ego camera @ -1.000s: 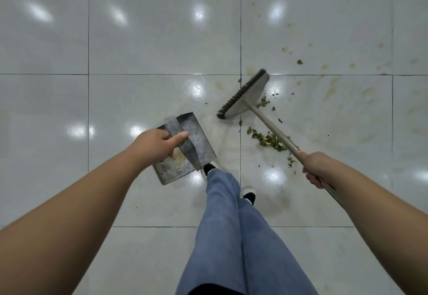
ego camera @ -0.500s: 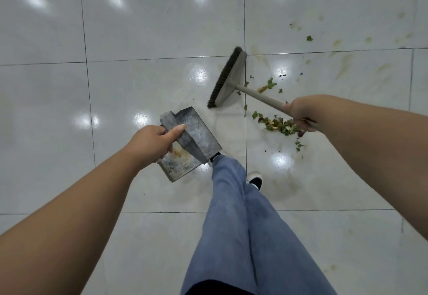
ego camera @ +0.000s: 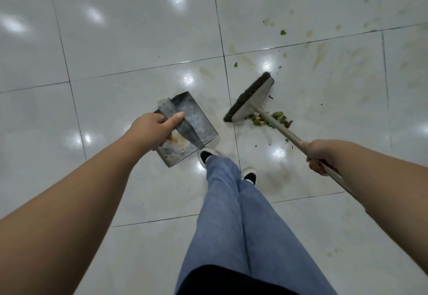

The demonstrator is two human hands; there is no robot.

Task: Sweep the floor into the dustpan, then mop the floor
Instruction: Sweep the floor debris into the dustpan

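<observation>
My left hand (ego camera: pixel 152 130) grips the flat handle of a grey metal dustpan (ego camera: pixel 196 121), which hangs tilted above the white tiled floor with some crumbs inside. My right hand (ego camera: pixel 320 155) holds the pale shaft of a broom (ego camera: pixel 251 100). Its dark-bristled head sits just right of the dustpan. A small heap of green and orange scraps (ego camera: pixel 269 118) lies behind the broom head, under the shaft. Between dustpan and broom there is a gap of bare tile.
My legs in blue trousers (ego camera: pixel 231 213) and black-and-white shoes (ego camera: pixel 206 155) stand below the dustpan. Loose green bits (ego camera: pixel 283 32) and yellowish smears (ego camera: pixel 319 56) mark the tiles at the upper right. Glossy white tiles stretch to the left and top.
The broom head has swung from the upper left of the scrap heap to just beside it. My right hand has slid back down the shaft. The dustpan has stayed in my left hand.
</observation>
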